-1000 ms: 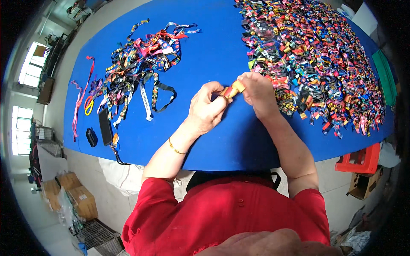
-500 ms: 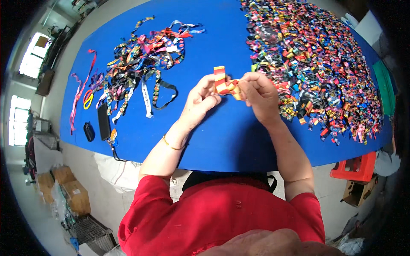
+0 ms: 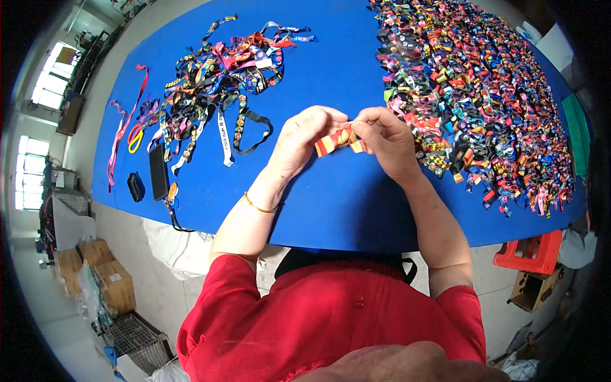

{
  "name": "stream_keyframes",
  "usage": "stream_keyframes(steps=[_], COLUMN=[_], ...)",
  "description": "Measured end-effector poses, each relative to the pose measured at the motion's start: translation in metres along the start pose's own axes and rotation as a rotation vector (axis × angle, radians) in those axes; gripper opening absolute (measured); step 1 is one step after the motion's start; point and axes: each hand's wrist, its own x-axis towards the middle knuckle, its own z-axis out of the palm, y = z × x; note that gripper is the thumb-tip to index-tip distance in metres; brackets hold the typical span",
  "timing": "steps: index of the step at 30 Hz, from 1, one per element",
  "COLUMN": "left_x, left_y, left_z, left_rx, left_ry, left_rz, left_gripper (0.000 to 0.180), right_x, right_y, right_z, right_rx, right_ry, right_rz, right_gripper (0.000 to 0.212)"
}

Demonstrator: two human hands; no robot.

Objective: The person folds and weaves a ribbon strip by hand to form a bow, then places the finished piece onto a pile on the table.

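Basically, the red-and-yellow ribbon [image 3: 325, 146] sits right between the hands, folded on itself, striped ends hanging just below the fingertips. Right hand [image 3: 389, 143]: nearly closed, thumb and index pinched on the ribbon's right part, other fingers curled. Left hand [image 3: 302, 140]: half closed, fingers bent in over the ribbon's left part, tips almost meeting the right's; thumb contact hidden, can't tell how firm its grip is. To work the fold well, I'd pinch close to the crossing, steady with one hand, draw evenly with the other, and let the band lie flat rather than twist; small finger moves should do. Pose: forearms reach forward and converge, left forearm [image 3: 245, 219] with a gold bracelet [image 3: 259, 206] and right forearm [image 3: 436, 213] both angled inward, elbows bent and wide, wrists above the blue table [image 3: 331, 210]. Further out, left of the left hand: dark phone [image 3: 158, 173], with a loose pile of lanyards [image 3: 197, 95] beyond it. Right of the right hand and beyond: a broad spread of small multicoloured ribbon pieces [image 3: 477, 108], nearest edge just beside that hand.
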Motion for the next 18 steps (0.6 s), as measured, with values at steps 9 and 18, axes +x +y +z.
stream_keyframes(steps=[9,18], left_x=[-0.004,-0.005], left_y=[0.006,0.007], left_z=[0.006,0.007], left_rx=[0.143,0.197], left_ry=[-0.052,-0.134], left_rz=[-0.164,-0.208], left_gripper=[0.02,0.012], right_x=[-0.002,-0.001], right_y=[0.007,-0.006], right_z=[-0.003,-0.003], right_rx=[0.024,0.021], right_ry=[-0.096,-0.09], right_rz=[0.167,0.236], right_gripper=[0.005,0.007])
